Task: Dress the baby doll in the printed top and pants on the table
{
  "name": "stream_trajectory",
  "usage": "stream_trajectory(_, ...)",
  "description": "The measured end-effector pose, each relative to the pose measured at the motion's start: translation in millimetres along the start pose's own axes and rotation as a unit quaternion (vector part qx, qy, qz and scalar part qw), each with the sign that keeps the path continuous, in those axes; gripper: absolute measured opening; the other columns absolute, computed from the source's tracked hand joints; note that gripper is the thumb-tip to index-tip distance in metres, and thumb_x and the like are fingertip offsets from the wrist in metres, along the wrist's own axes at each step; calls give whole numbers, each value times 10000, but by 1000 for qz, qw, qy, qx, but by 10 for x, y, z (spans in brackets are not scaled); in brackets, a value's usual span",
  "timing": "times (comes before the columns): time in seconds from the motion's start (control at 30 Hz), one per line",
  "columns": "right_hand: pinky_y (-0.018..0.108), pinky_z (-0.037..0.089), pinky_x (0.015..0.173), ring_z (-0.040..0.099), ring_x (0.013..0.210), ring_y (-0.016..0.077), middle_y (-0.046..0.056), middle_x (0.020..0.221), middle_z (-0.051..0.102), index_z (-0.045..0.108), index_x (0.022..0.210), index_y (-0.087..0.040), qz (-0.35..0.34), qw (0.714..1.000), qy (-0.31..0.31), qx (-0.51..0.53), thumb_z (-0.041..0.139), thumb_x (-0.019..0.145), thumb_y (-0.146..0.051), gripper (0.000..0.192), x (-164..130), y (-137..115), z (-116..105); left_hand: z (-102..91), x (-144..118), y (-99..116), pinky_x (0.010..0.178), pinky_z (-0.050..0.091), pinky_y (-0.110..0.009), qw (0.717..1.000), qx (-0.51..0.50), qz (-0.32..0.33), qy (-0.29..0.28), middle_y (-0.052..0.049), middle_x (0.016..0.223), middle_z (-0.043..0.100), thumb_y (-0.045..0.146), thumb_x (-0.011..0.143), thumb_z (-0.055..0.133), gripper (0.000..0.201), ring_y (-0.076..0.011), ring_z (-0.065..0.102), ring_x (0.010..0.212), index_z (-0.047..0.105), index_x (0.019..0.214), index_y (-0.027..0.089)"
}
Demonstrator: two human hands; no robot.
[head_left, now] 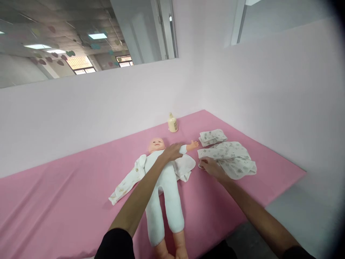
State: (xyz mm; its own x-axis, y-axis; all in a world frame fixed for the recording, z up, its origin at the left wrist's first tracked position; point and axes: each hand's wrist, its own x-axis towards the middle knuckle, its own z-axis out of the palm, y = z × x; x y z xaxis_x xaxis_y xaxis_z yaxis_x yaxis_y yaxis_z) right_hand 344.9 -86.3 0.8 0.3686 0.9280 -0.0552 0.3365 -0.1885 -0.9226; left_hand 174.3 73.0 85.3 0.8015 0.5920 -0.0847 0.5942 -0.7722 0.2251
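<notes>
Pink cloth covers the bench (67, 201), and a baby doll (164, 187) lies face-up on it, head toward twelve o'clock. At the doll's nine o'clock an opened white garment (126, 181) trails its sleeve. The left hand (172, 151) rests on the doll's chest near the shoulder, fingers spread flat and gripping nothing. At one o'clock of the doll's head stands a small cream bottle (173, 123), capped, contents not visible. At three o'clock the right hand (211, 167) touches the edge of a printed garment (231, 158), fingers curled; whether they pinch the cloth I cannot tell. A folded printed piece (212, 136) lies just beyond. Undressing looks half done; dressing would call for lifting that printed garment.
</notes>
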Motion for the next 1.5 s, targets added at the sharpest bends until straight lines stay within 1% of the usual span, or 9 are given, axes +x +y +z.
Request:
stream_trajectory(0.17,397,354,934,519,1040,286,124,969,628,566,726,-163,-53,983,12,-176,635,728,-260,120,-80,-83,273,-174,-163,-8,775,452,-343,999,-22,-13,38,-79,1101,625,321,810,554,311,-250,598,967,536,1092,191)
stream_trajectory(0.27,453,335,919,506,1055,348,163,989,625,586,760,-147,-55,964,12,-259,657,737,-363,228,-148,-102,455,-185,-213,7,753,449,-332,998,-33,-14,55,-74,1064,624,299,802,550,262,-241,596,946,531,1040,191)
stream_trajectory(0.47,312,359,707,552,718,178,38,739,628,531,624,-183,-90,953,-41,-288,564,802,-255,194,-98,-78,604,-197,-274,-12,765,452,-325,994,-76,-9,81,-67,1110,638,273,793,558,352,-240,605,985,533,1135,196)
stream_trajectory(0.57,263,323,605,518,641,131,7,705,618,519,641,-185,-101,954,-21,-282,527,803,-215,165,50,-67,398,-223,-320,-38,740,447,-325,991,-93,-14,91,-70,1107,650,275,791,561,452,-246,614,970,493,1230,192)
stream_trajectory(0.8,301,282,626,485,760,199,75,815,576,508,729,-181,-50,921,196,-334,415,844,-246,162,674,22,-551,-259,-376,-75,696,424,-311,991,-89,-13,94,-49,987,652,294,799,554,265,-225,607,862,529,1049,211)
stream_trajectory(0.9,323,319,671,501,777,225,100,834,589,534,759,-171,-37,912,218,-346,406,853,-243,174,841,68,-656,-245,-379,-93,677,411,-308,991,-90,-13,96,-36,948,648,324,810,556,211,-216,600,825,513,987,218)
stream_trajectory(1.2,394,313,1032,461,1212,296,174,1286,542,538,1238,-125,-95,916,186,-342,403,953,-399,417,712,-280,97,-194,-366,-49,790,448,-339,991,-85,17,102,-60,1103,656,362,847,554,382,-255,616,977,508,1202,229)
stream_trajectory(1.37,422,409,936,579,1096,326,179,1148,642,589,1225,-140,-69,938,78,-329,598,810,-598,619,648,-436,630,-103,-251,53,835,451,-352,992,-60,26,107,-46,1149,644,463,896,506,425,-256,611,1032,494,1272,265)
stream_trajectory(1.5,516,392,943,590,1101,395,190,1076,681,694,1029,-158,-53,946,35,-319,670,788,-432,366,672,-425,807,-13,-188,188,831,457,-345,995,-34,28,86,-69,1115,644,423,904,506,328,-252,609,1018,546,1148,208)
